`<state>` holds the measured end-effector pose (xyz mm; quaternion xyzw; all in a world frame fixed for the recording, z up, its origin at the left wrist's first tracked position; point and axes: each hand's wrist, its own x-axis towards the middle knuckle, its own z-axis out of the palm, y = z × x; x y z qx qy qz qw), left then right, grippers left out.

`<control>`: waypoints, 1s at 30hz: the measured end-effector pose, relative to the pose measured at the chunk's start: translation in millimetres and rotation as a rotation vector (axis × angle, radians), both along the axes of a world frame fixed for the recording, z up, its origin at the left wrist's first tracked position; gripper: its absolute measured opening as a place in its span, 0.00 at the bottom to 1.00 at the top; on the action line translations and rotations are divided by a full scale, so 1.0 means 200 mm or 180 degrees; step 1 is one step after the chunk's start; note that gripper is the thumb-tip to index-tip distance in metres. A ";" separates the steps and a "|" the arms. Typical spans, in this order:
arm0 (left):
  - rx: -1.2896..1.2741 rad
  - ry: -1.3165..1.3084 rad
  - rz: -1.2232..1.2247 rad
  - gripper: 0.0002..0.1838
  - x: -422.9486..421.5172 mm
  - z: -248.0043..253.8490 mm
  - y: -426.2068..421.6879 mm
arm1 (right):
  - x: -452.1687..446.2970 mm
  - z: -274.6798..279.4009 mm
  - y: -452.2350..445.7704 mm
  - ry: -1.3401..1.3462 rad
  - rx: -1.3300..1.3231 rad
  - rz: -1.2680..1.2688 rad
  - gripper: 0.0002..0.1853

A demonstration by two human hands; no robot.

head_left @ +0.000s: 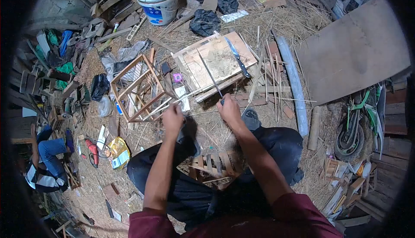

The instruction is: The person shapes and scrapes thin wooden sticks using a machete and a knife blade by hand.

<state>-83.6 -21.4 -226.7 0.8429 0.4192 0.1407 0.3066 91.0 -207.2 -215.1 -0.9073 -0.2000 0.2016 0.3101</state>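
Note:
My right hand (pixel 230 110) is wrapped round the dark handle of a knife (pixel 208 72). Its long narrow blade points forward and left, over the wooden board (pixel 194 67). My left hand (pixel 173 119) is closed on a thin pale wooden strip (pixel 190 94), which runs toward the board's near edge; the exact grip is hard to make out. A second knife (pixel 235 54), with a wide blade and black handle, lies on the right of the board. Left of my left hand stands a small wooden frame (pixel 137 86) with thin bars.
Straw and shavings cover the ground. A white bucket (pixel 159 4) stands at the back left, and a large brown sheet (pixel 354 52) leans at right above a small bike (pixel 352 130). A red power tool (pixel 92 151) lies at left, near another person (pixel 47 155). Beneath me is a slatted seat (pixel 216 162).

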 end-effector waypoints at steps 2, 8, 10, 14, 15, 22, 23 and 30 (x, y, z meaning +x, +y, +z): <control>0.0993 -0.0569 -0.0695 0.12 0.22 0.15 -0.09 | 0.00 -0.01 0.01 0.0024 0.0056 -0.0032 0.18; 0.0608 -0.0068 -0.1236 0.10 0.44 0.02 -0.08 | 0.00 0.01 0.00 -0.0074 0.0434 -0.0097 0.16; 0.0275 -0.0183 -0.1093 0.10 0.42 -0.03 -0.06 | 0.00 -0.02 -0.01 -0.0178 0.0725 -0.0118 0.16; 0.0022 -0.0234 -0.1163 0.11 0.34 -0.06 -0.02 | 0.05 0.00 0.01 -0.0059 0.1110 -0.0487 0.15; -0.0119 -0.0129 -0.1136 0.11 0.33 -0.04 -0.01 | 0.06 -0.01 0.03 -0.0080 0.1120 -0.0557 0.15; -0.0409 0.0126 -0.1069 0.13 0.34 -0.01 0.02 | 0.07 -0.04 0.02 -0.0147 0.1102 -0.0375 0.16; -0.0420 0.0161 -0.1049 0.14 0.34 -0.02 0.02 | 0.07 -0.05 0.02 -0.0159 0.1105 -0.0298 0.17; -0.0993 -0.0026 -0.1280 0.18 0.34 -0.11 0.11 | 0.02 -0.01 0.05 -0.0140 0.1047 -0.0131 0.16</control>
